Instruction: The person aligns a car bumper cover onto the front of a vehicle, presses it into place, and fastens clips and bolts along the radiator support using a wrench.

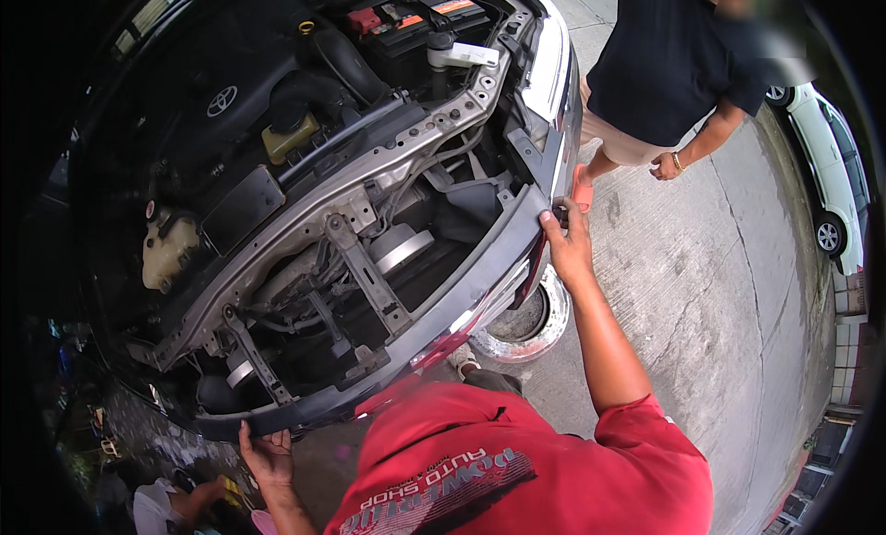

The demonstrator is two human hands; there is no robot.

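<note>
In front of me is a car with its engine bay uncovered. A long curved bumper cover [461, 300], dark grey on top with red and chrome-looking parts on its outer side, runs across the car's front. My right hand [569, 243] grips its right end, thumb on top and fingers round the outer edge. At the left end, my left hand [268, 454] holds the lower rim with thumb and fingers closed on it. Metal brackets [369, 275] and a round silver horn-like part [403, 249] show behind the cover.
A white-painted tyre [544, 346] lies on the concrete below the bumper's right part. A person in a dark shirt [660, 65] stands at the right. Another person [157, 507] is low at the bottom left. A white car [821, 157] is parked far right.
</note>
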